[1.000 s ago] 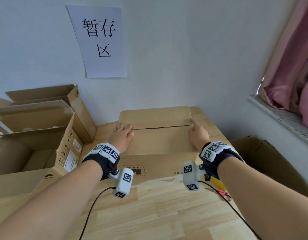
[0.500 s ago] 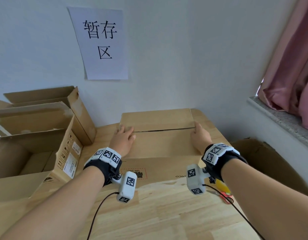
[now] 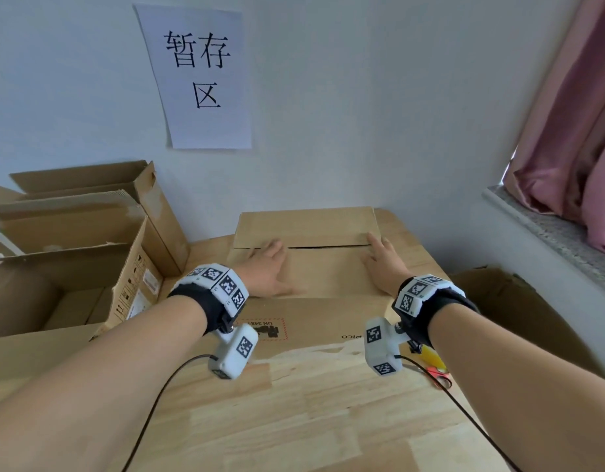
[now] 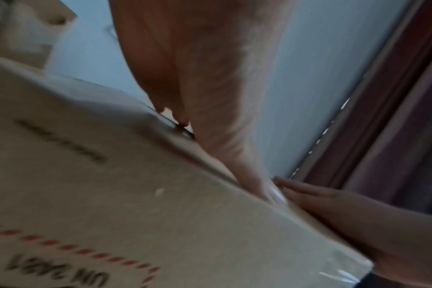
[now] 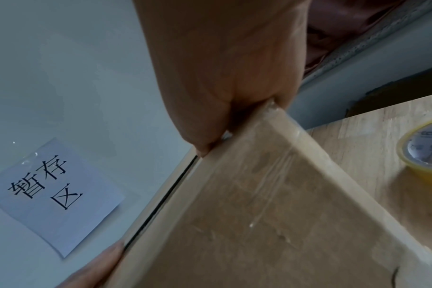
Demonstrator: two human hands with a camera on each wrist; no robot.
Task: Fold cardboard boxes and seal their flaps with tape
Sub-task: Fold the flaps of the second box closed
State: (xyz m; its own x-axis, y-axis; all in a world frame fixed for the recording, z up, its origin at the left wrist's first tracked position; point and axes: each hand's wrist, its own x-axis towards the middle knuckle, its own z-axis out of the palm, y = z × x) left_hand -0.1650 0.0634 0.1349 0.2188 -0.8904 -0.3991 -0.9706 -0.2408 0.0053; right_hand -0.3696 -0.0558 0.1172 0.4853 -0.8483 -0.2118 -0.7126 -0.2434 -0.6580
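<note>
Box [image 3: 304,264]: brown cardboard, standing on the wooden worktop [image 3: 294,420] against the wall [image 3: 362,114]; 2 top flaps folded down, a thin dark seam [image 3: 328,247] open between them; near side face carries a red dashed label [image 3: 270,330] and small print; clear tape visible on the box's right side face in the right wrist view.

Left hand [image 3: 265,269]: flat on the box's near flap at its left end, fingers straight, tips reaching the seam; grip open, pressing, nothing held.

Right hand [image 3: 384,264]: flat on the box's near flap at its right end, forefinger extended to the seam, palm at the box's right edge; in the right wrist view the thumb [image 5: 197,136] rests at the seam by the box's corner; grip open, pressing, nothing held.

Tape roll [image 5: 424,155]: yellow, lying on the worktop right of the box; in the head view mostly hidden behind the right wrist.

Red-handled item [image 3: 439,373]: on the worktop right of the box, near the roll; kind cannot be told.

Open cartons [image 3: 72,267]: several, left of the box, flaps up.

Paper sign [image 3: 198,76]: white, black characters, on the wall above the box.

Curtain [image 3: 577,114]: pink, up and right of the box, above a grey sill [image 3: 549,233].

Further carton [image 3: 519,301]: beyond the worktop's edge, right of the box.
</note>
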